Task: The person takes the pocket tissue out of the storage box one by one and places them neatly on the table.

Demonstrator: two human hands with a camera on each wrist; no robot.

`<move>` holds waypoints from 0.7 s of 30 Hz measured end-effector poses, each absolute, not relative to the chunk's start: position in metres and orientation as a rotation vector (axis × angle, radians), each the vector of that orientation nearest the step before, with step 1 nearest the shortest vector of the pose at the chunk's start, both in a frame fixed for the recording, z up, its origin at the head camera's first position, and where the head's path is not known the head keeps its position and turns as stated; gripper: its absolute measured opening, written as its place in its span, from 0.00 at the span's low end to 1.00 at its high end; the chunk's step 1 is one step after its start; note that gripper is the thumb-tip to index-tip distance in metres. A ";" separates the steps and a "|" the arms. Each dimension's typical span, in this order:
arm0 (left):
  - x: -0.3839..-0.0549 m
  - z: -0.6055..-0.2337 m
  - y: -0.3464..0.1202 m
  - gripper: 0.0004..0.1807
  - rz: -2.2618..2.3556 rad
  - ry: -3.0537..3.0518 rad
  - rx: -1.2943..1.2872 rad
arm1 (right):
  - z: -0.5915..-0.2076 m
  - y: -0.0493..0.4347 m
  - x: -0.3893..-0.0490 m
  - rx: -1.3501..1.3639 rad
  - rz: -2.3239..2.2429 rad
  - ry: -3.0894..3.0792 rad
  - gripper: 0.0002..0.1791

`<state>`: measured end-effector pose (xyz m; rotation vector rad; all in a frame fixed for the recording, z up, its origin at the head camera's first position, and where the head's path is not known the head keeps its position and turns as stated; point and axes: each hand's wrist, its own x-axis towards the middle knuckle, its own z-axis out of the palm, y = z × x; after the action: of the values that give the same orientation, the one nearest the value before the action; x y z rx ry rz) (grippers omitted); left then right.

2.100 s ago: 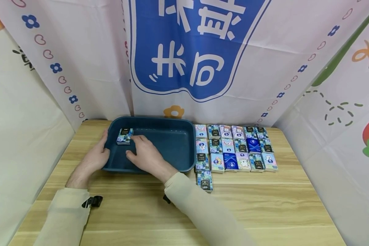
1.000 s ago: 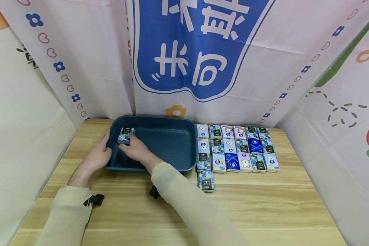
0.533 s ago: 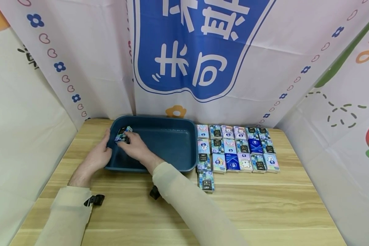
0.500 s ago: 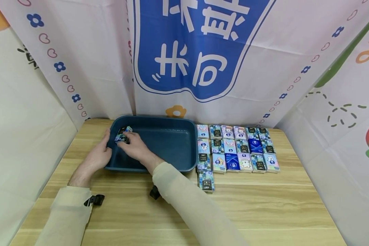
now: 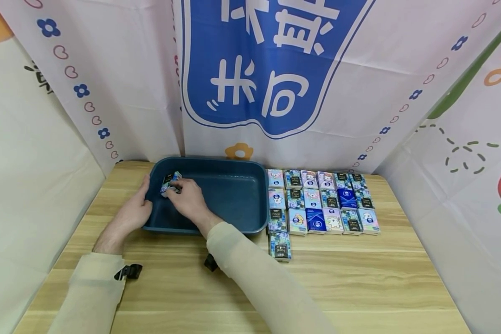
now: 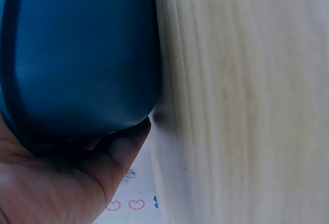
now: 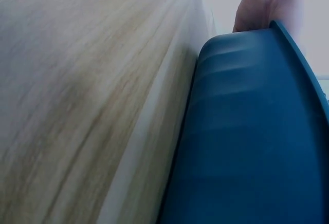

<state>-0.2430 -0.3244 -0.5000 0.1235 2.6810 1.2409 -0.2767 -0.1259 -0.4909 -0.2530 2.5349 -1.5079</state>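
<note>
A dark blue plastic basin sits on the wooden table. In its left end is a small pocket tissue pack with a black and blue floral print, tilted. My right hand reaches over the front wall and pinches this pack by its right side between thumb and fingers. Along the basin's left end lies my left hand, fingers stretched against the outer wall. The left wrist view shows the palm of the left hand against the basin's end. In the right wrist view the basin's outer wall hides the right hand.
Right of the basin, several pocket tissue packs lie in close rows. One floral pack sits in front of the rows, at their left. A printed curtain hangs behind the table, and white cloth walls stand on both sides.
My right hand moved left onto the tissue pack, gripped it and turned it from lying flat to tilted. Since half a second ago the pack has shifted slightly right. The left hand stayed at the basin.
</note>
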 end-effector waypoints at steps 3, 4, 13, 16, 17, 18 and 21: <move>-0.242 -0.500 -0.324 0.44 1.239 2.686 0.126 | -0.488 -0.124 -0.273 -0.190 -1.580 2.549 0.20; -0.242 -0.500 -0.324 0.45 1.240 2.687 0.126 | -0.487 -0.124 -0.272 -0.160 -1.599 2.555 0.19; -0.241 -0.500 -0.324 0.45 1.218 2.699 0.117 | -0.485 -0.121 -0.270 -0.014 -1.616 2.617 0.10; -0.241 -0.499 -0.324 0.45 1.214 2.699 0.117 | -0.488 -0.123 -0.272 -0.070 -1.532 2.641 0.12; -0.241 -0.499 -0.324 0.44 1.216 2.698 0.117 | -0.489 -0.123 -0.272 -0.109 -1.498 2.654 0.13; -0.242 -0.499 -0.324 0.44 1.220 2.698 0.118 | -0.490 -0.124 -0.272 -0.163 -1.456 2.671 0.16; -0.242 -0.499 -0.324 0.44 1.223 2.699 0.125 | -0.491 -0.125 -0.272 -0.352 -1.313 2.721 0.24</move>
<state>-0.2420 -0.3239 -0.4995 0.1248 2.6986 1.2232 -0.2719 -0.1250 -0.4911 -0.3518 2.7211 -1.3129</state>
